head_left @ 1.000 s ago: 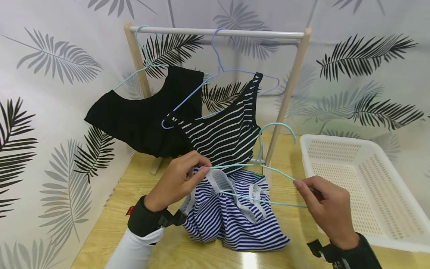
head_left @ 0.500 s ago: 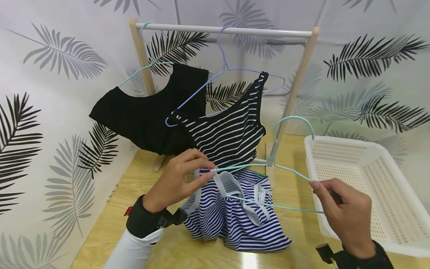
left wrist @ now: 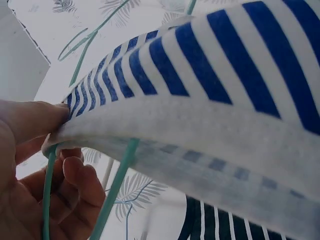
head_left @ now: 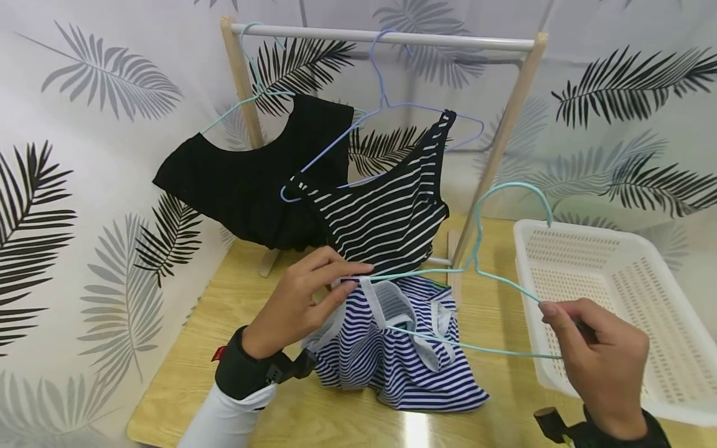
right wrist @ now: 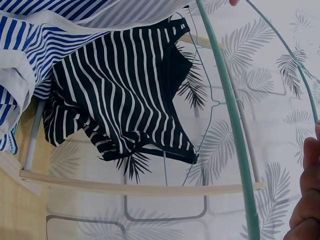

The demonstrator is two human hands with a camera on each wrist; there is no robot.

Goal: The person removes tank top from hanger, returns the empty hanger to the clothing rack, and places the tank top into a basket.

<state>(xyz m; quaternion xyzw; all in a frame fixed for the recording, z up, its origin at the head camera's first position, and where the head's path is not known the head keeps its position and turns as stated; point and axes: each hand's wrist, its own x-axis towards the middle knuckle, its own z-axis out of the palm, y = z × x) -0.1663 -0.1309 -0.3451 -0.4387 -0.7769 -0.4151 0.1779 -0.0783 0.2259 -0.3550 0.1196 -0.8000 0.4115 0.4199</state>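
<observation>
A blue-and-white striped tank top (head_left: pixel 386 361) with pale trim lies on the wooden table, its upper edge lifted. My left hand (head_left: pixel 310 302) pinches its strap; in the left wrist view, the thumb and a finger hold the trimmed edge (left wrist: pixel 145 117). A mint-green hanger (head_left: pixel 506 281) has its left end inside the top, by the strap. My right hand (head_left: pixel 602 354) grips the right end of that hanger, whose hook stands up free. In the right wrist view, only some fingers of the right hand (right wrist: pixel 307 185) show, at the right edge.
Behind the top stands a rack with a white rail (head_left: pixel 336 34). From it hang a black top (head_left: pixel 252 180) on a green hanger and a black-and-white striped tank top (head_left: pixel 386 211) on a blue hanger. A white plastic basket (head_left: pixel 594 233) sits at the right. Leaf-patterned cloth covers the back.
My right hand has moved to the right, drawing the hanger and its hook with it. The left hand stays at the strap, its fingers somewhat straighter. The whole head view has shifted slightly.
</observation>
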